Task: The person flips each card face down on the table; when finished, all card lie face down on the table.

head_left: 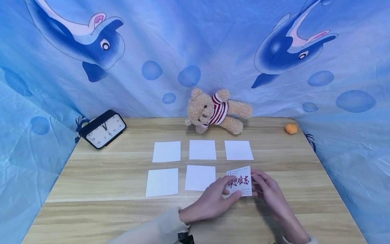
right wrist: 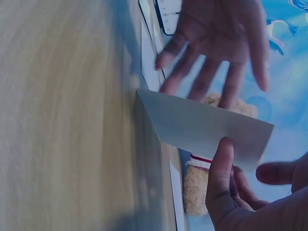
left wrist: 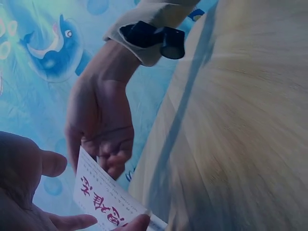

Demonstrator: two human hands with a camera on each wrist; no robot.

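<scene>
A white square card [head_left: 242, 172] with dark red Chinese characters is tilted up over the right part of the table. My right hand [head_left: 272, 194] pinches it at its right edge. In the right wrist view the card's plain back [right wrist: 192, 119] shows, with a right fingertip pressed on it. My left hand [head_left: 213, 200] is at the card's left side, fingers extended and spread, some overlapping the printed face. The left wrist view shows the red lettering of the card [left wrist: 94, 180] between both hands.
Several blank white cards lie in two rows, including a top middle card [head_left: 202, 149] and a lower left card [head_left: 162, 182]. Behind them are a teddy bear [head_left: 217, 110], a clock [head_left: 105, 130] at left and a small orange fuzzy thing [head_left: 291, 128] at right.
</scene>
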